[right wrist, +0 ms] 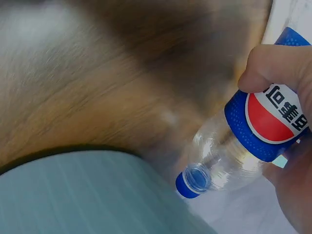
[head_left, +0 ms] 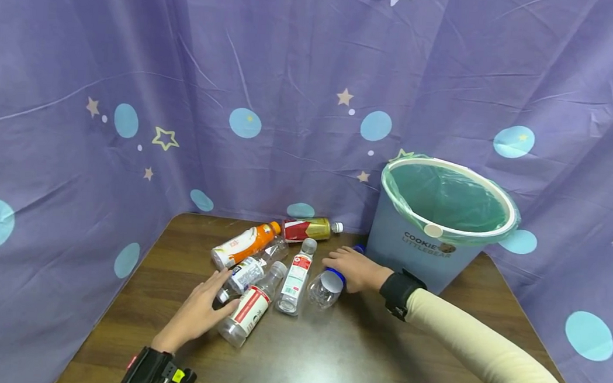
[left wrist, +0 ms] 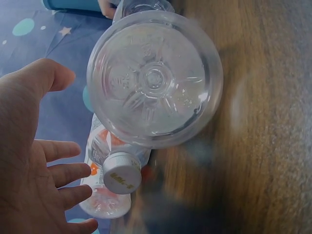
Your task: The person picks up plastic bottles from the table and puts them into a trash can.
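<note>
The right hand (head_left: 357, 269) curled round a clear, ribbed plastic bottle with a blue label (head_left: 327, 286) lying on the dark wood-grain worktop (head_left: 359, 359) just beside the pale blue bin (head_left: 419, 245), whose round rim carried a thin green liner. Left of the bin, several more smooth plastic bottles lay crowded together, among them an orange bottle (head_left: 242, 244) and a red-labelled clear bottle (head_left: 249, 311), over which the left hand (head_left: 199, 311) rested flat with fingers spread, gripping nothing. The held bottle's long axis ran from the bin toward the person, blue cap toward the bin and base toward the person.
</note>
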Tool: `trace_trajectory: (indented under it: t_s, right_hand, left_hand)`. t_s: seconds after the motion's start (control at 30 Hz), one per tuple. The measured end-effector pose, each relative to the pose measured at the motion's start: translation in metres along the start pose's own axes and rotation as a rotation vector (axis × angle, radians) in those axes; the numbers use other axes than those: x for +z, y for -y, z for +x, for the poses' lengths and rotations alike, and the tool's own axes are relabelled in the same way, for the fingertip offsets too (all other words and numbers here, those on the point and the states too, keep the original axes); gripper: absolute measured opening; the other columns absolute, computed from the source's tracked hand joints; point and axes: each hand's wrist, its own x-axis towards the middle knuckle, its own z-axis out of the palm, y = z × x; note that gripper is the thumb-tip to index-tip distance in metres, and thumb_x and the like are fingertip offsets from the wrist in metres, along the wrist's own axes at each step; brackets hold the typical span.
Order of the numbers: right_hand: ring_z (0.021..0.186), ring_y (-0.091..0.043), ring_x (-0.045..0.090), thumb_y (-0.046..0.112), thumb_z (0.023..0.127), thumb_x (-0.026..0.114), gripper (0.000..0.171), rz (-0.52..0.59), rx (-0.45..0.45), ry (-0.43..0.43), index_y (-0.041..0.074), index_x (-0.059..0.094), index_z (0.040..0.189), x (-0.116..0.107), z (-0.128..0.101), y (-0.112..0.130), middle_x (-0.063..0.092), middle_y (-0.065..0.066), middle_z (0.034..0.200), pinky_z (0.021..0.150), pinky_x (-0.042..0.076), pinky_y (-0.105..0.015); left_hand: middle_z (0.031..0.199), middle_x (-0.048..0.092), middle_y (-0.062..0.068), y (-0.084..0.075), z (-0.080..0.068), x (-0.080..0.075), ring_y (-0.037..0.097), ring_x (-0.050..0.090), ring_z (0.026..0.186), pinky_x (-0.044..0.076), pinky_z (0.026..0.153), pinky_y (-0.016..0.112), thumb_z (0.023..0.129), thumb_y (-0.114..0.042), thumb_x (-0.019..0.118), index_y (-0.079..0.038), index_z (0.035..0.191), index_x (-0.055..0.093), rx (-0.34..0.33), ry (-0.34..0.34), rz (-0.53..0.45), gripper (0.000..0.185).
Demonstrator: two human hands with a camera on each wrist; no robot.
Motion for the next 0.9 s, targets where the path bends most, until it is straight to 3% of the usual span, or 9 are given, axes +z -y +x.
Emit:
trace_trajectory:
  t_s: [0.17, 0.5, 0.9]
  right_hand:
    - [0.112, -0.025, 0.062, 0.011, 0.062, 0.092, 0.065, 0.095, 0.007, -0.062, 0.017, 0.061, 0.118, -0.016, -0.001, 0.011, 0.067, -0.002, 0.114, 0.104, 0.048, -0.047]
    - [0.1, -0.018, 0.06, 0.012, 0.063, 0.087, 0.072, 0.313, 0.027, -0.185, 0.01, 0.059, 0.129, -0.057, -0.005, 0.029, 0.062, -0.003, 0.113, 0.083, 0.055, -0.033]
    - [0.093, -0.016, 0.066, 0.008, 0.066, 0.084, 0.065, 0.517, 0.023, -0.382, 0.009, 0.057, 0.125, -0.113, -0.013, 0.048, 0.069, -0.004, 0.106, 0.08, 0.058, -0.031]
  left_hand:
    - [0.161, 0.038, 0.02, 0.0, 0.0, 0.001, 0.044, 0.032, 0.15, 0.025, 0.118, 0.068, 0.096, -0.047, 0.067, -0.004, 0.156, 0.039, 0.002, 0.003, 0.001, 0.078]
    - [0.162, 0.036, 0.019, 0.0, 0.0, 0.001, 0.043, 0.029, 0.152, 0.023, 0.119, 0.068, 0.097, -0.049, 0.065, -0.006, 0.157, 0.037, -0.015, 0.024, 0.001, 0.08]
    - [0.162, 0.037, 0.02, 0.002, -0.003, 0.003, 0.044, 0.031, 0.151, 0.024, 0.118, 0.069, 0.096, -0.048, 0.066, -0.005, 0.157, 0.037, 0.0, 0.012, -0.006, 0.079]
